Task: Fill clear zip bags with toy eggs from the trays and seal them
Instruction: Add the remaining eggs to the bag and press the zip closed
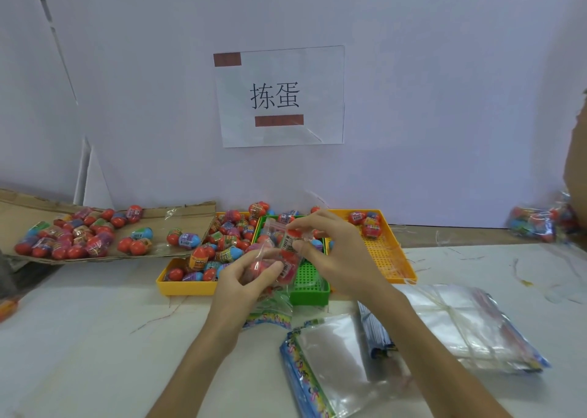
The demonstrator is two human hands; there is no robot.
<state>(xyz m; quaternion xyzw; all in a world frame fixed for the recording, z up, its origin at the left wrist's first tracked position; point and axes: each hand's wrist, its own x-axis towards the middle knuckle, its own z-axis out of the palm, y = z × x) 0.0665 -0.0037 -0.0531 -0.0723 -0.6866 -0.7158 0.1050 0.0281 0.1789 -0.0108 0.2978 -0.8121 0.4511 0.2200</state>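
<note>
Centrally, above the green tray (309,292), the left hand (244,278) grips a clear zip bag (274,306) holding red toy eggs (262,268). The right hand (333,252) pinches a barcoded egg (290,238) at the bag's mouth, over the desk (95,338).

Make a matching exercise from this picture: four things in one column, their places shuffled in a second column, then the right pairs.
Things
1. green tray
2. cardboard sheet
3. paper sign
4. bundle of empty bags

Places
A. up on the wall
B. far left, carrying eggs
C. between the left yellow tray and the right yellow tray
D. near right, on the table

Pairs: 1-C, 2-B, 3-A, 4-D
</note>
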